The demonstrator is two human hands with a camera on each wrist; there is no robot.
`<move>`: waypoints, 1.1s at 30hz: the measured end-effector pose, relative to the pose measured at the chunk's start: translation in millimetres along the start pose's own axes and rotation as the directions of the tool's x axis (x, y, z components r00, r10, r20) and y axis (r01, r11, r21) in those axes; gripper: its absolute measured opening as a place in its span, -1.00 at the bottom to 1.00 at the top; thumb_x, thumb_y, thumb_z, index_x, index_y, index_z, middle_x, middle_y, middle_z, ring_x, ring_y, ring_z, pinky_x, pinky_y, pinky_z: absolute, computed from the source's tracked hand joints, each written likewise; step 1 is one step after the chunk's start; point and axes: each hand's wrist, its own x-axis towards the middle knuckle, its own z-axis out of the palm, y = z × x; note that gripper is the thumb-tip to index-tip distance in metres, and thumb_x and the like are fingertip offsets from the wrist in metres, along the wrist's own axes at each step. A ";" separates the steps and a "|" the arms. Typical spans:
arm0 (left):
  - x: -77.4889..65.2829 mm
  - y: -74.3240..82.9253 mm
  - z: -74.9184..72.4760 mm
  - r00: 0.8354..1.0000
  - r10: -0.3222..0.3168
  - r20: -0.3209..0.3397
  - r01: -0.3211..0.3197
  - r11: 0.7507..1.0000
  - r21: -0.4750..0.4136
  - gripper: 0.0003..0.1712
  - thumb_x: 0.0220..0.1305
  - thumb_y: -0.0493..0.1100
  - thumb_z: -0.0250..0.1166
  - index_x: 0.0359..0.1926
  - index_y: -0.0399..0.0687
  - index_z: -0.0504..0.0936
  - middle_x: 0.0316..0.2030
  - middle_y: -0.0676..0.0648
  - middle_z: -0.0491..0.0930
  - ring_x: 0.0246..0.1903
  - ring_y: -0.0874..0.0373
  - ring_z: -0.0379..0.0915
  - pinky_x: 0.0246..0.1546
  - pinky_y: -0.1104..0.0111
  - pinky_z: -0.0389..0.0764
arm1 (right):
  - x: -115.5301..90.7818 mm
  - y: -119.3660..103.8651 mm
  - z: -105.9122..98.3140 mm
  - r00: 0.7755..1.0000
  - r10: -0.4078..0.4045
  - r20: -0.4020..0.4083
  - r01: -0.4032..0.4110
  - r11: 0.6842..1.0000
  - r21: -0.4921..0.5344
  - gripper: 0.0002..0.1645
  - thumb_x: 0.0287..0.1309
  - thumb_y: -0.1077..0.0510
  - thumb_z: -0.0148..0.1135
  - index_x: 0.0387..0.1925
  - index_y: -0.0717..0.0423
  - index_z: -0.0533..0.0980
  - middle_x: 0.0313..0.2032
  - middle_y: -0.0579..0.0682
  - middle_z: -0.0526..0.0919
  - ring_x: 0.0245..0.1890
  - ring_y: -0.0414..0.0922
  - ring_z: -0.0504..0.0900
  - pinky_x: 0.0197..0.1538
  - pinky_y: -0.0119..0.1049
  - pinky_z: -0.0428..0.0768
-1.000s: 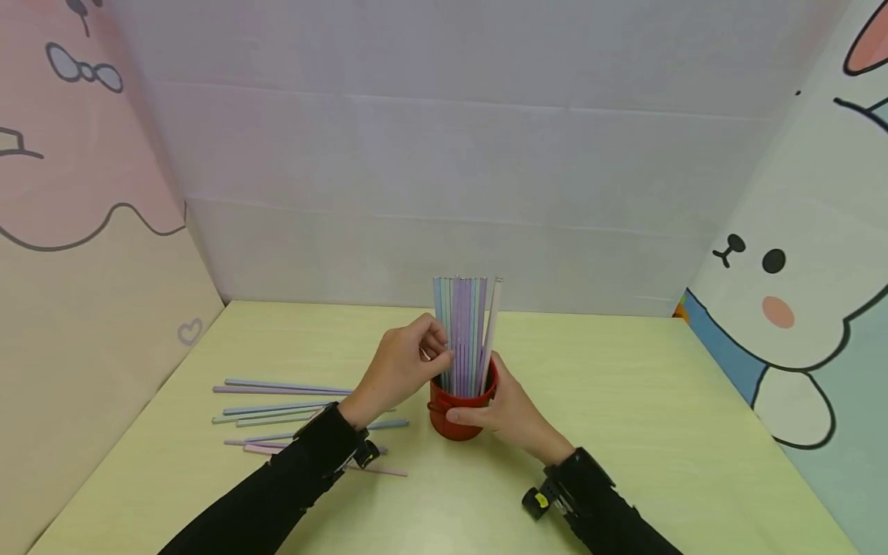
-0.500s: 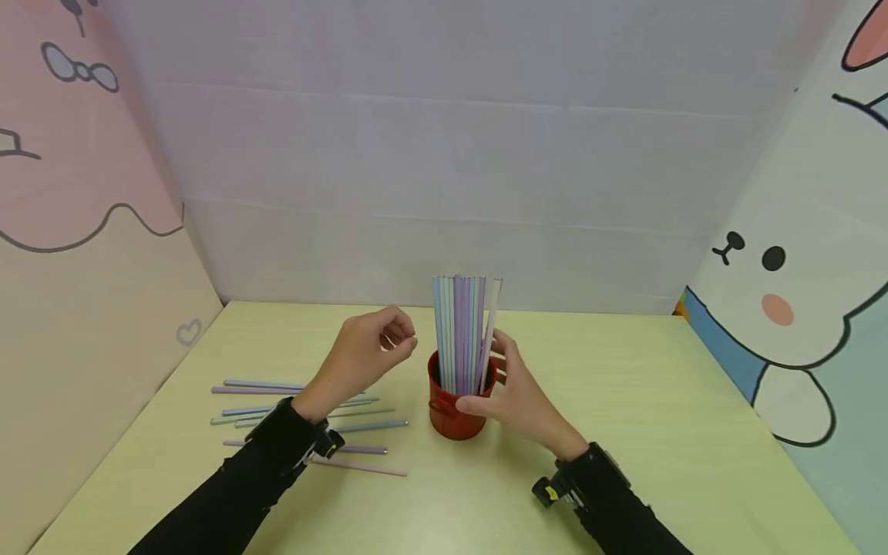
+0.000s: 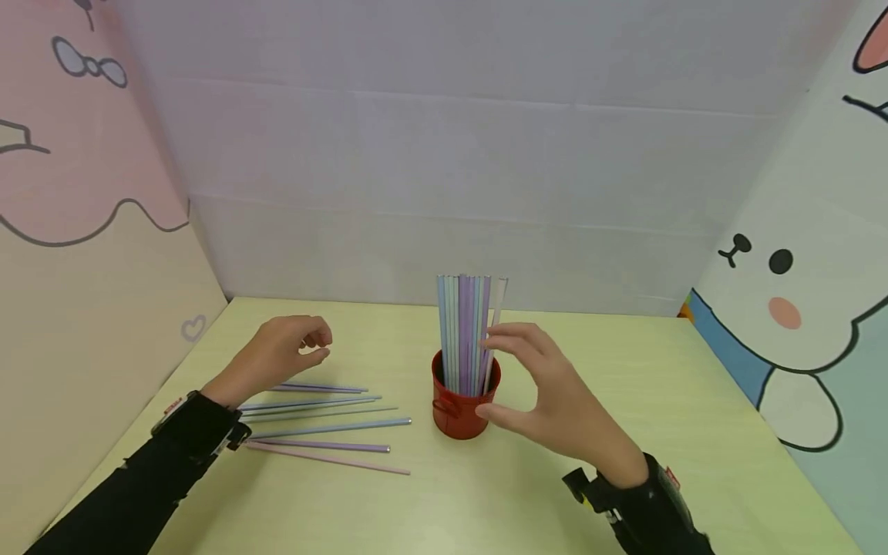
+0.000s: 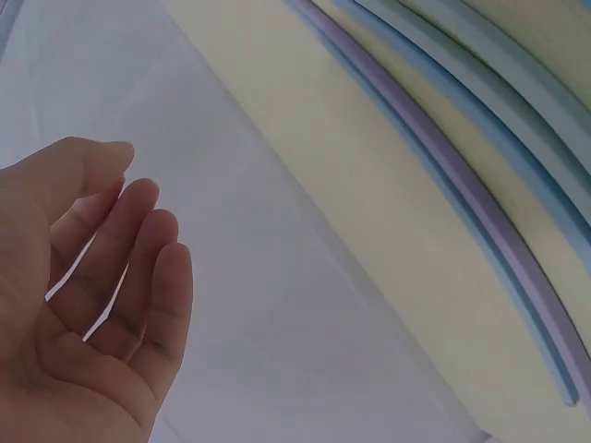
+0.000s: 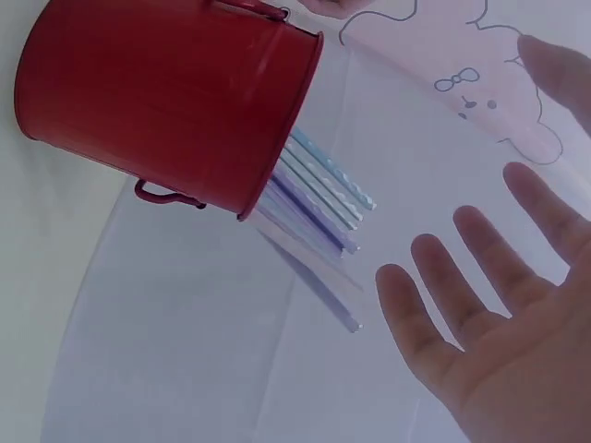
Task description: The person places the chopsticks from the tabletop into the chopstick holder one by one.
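Head view shows a red bucket (image 3: 461, 422) of straws (image 3: 463, 331) beside the right hand (image 3: 565, 405), whose spread fingers (image 3: 523, 336) could nudge it over, and loose straws (image 3: 347, 426) near the left hand (image 3: 277, 354) with empty, half-curled fingers.

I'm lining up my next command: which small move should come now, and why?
Probably lower the left hand to pinch one of the loose straws. It holds nothing and is near them, while the red bucket already has a bunch of straws standing in it. The right hand, also holding nothing, is beside the bucket.
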 end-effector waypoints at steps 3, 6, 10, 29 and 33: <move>-8.2 -18.1 -0.1 0.998 0.019 0.057 -0.020 1.000 0.022 -0.75 0.20 -0.33 0.57 -0.22 0.03 0.68 -0.32 0.15 0.68 -0.26 0.09 0.64 -0.18 0.17 0.68 | -1.2 -8.8 1.2 0.998 -0.057 0.037 0.059 0.996 -0.067 -0.14 -0.02 0.09 0.72 0.34 -0.04 0.52 0.37 -0.02 0.48 0.41 -0.05 0.43 0.37 -0.14 0.56; -15.0 -34.1 0.9 0.991 0.029 0.127 -0.032 0.999 0.019 -0.75 0.19 -0.34 0.57 -0.21 0.01 0.69 -0.30 0.17 0.68 -0.27 0.10 0.65 -0.19 0.19 0.68 | -2.4 -13.4 4.3 0.994 -0.086 0.062 0.093 0.990 -0.106 -0.15 -0.01 0.08 0.71 0.33 -0.04 0.53 0.31 -0.03 0.52 0.35 -0.06 0.49 0.29 -0.11 0.63; -24.2 -52.8 1.2 0.978 0.003 0.208 -0.009 1.000 0.027 -0.73 0.17 -0.36 0.57 -0.20 0.01 0.71 -0.29 0.17 0.68 -0.26 0.16 0.61 -0.19 0.21 0.67 | -2.8 -15.1 7.8 0.990 -0.109 0.084 0.119 0.987 -0.113 -0.13 -0.02 0.09 0.72 0.33 0.02 0.52 0.24 -0.04 0.56 0.25 -0.08 0.56 0.23 -0.12 0.67; -42.2 -91.9 5.4 0.963 -0.026 0.268 0.007 0.998 0.070 -0.65 0.15 -0.46 0.47 -0.41 0.15 0.67 -0.39 0.20 0.59 -0.37 0.29 0.37 -0.27 0.30 0.55 | -4.2 -14.1 11.1 0.982 -0.101 0.161 0.123 0.984 -0.131 -0.22 -0.03 0.06 0.74 0.24 0.02 0.58 0.18 -0.11 0.60 0.21 -0.13 0.58 0.19 -0.17 0.69; -39.8 -91.2 5.2 0.966 -0.005 0.259 -0.019 0.996 0.090 -0.64 0.16 -0.47 0.45 -0.40 0.16 0.68 -0.38 0.21 0.59 -0.36 0.29 0.36 -0.25 0.30 0.56 | -3.5 -13.8 11.2 0.981 -0.079 0.177 0.103 0.986 -0.133 -0.24 -0.01 0.04 0.73 0.23 0.01 0.59 0.19 -0.11 0.60 0.23 -0.14 0.57 0.21 -0.17 0.69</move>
